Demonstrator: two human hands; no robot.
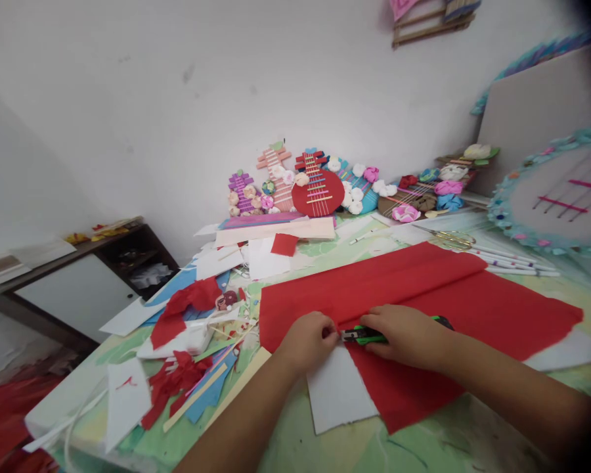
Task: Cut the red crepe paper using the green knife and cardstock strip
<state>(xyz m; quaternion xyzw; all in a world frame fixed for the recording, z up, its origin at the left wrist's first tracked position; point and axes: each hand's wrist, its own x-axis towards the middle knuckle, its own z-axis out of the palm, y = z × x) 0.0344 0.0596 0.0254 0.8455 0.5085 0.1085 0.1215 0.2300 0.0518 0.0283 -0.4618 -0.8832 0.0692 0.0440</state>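
Observation:
A large sheet of red crepe paper (502,309) lies over a white board (339,394) in front of me, with a fold running across it. My right hand (404,334) is closed around a green and black box cutter (369,335), its tip pointing left. Just left of that tip, my left hand (309,340) is closed at the edge of the red paper, fingertips pinched together. What sits between those fingers is too small to make out. Part of the cutter's handle is hidden under my right hand.
Paper scraps (177,381) and strips litter the table's left side. Behind the sheet lie gold-handled scissors (448,240) and several white sticks (517,263). A red guitar-shaped craft (318,190) leans on the wall among others. A low cabinet (83,295) stands left.

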